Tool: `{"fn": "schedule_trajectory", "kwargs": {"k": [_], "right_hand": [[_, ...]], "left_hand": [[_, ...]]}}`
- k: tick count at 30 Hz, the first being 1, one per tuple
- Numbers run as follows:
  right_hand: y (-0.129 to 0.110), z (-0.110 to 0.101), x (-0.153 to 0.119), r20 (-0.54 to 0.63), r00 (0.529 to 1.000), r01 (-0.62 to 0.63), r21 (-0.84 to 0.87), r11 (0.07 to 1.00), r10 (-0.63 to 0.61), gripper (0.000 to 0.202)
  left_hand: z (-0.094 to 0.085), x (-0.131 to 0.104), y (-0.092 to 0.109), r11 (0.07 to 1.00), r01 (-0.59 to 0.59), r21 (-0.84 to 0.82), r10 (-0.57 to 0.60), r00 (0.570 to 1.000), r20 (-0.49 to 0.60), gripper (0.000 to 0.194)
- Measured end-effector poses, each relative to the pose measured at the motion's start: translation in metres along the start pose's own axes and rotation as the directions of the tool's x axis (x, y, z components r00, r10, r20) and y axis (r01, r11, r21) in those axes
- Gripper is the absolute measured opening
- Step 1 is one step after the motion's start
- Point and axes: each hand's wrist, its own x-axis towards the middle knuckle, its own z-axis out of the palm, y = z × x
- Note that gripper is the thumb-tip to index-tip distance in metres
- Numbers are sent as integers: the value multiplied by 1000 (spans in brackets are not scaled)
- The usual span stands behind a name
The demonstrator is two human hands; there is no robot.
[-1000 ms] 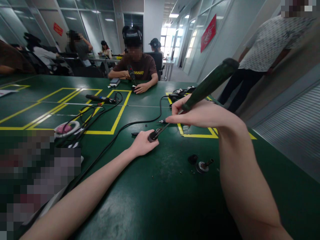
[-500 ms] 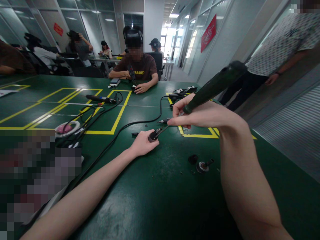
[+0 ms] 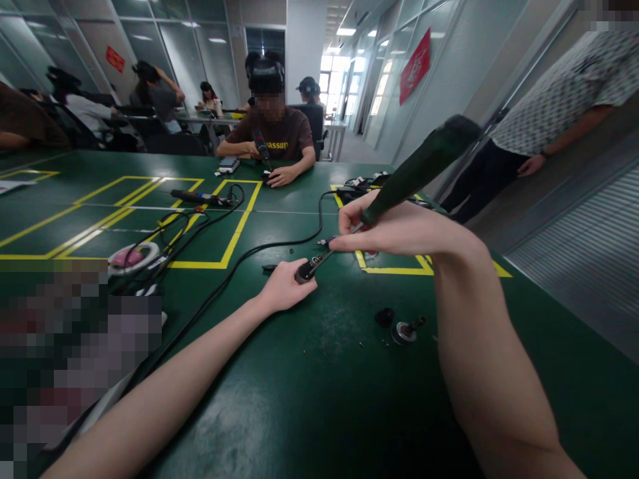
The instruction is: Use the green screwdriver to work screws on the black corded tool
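My left hand (image 3: 287, 286) is closed around a small black cylindrical part (image 3: 303, 271) with metal pieces at its open end, just above the table. Between the fingers of my right hand (image 3: 359, 229) is the thin shaft of a screwdriver (image 3: 422, 166). Its thick dark green handle slants up to the right over the back of that hand. The shaft's tip reaches the part in my left hand; exactly where it touches is too small to tell. To the right on the table lie a round metal-rimmed piece with a stem (image 3: 404, 332) and a small black piece (image 3: 384, 317).
A black cable (image 3: 249, 253) runs across the green table (image 3: 319, 412). Left lie a pen-like tool (image 3: 194, 197), tangled leads and a white ring-shaped dish (image 3: 132, 258). A person (image 3: 269, 126) works opposite with a power driver; another person (image 3: 544, 113) stands at the right.
My right hand and the screwdriver have shifted slightly left, with the handle end moving a little left and up. My left hand keeps its place around the black part.
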Motion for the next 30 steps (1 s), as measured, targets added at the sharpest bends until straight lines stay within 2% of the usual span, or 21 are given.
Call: {"fn": "schedule_trajectory", "kwargs": {"k": [3,5,13,17,20,22,27,30], "right_hand": [[4,2,3,-49,998,29,-39,999,-30,48],[4,3,3,-71,997,16,-59,998,-20,52],[-6,0,-6,-35,998,-52,46,998,54,29],[-3,1,-3,-89,996,6,32,999,-3,29],[1,2,0,-148,988,69,109,992,-53,28],[1,3,0,-143,988,82,182,980,-56,35],[-4,2,-6,-30,998,54,415,908,-46,58],[-6,1,-10,-51,999,35,481,876,-12,73]], "left_hand": [[0,0,1,1000,0,-4,0,1000,-1,25],[0,0,1,1000,2,-3,-2,1000,0,27],[-1,-1,3,1000,16,8,-16,1000,4,26],[-1,-1,4,1000,14,10,-14,1000,4,27],[-1,-1,4,1000,15,2,-16,1000,4,26],[0,-1,3,1000,18,-5,-17,1000,9,25],[1,-2,1,1000,14,-9,-14,1000,3,25],[1,-2,1,1000,18,-15,-18,1000,2,26]]}}
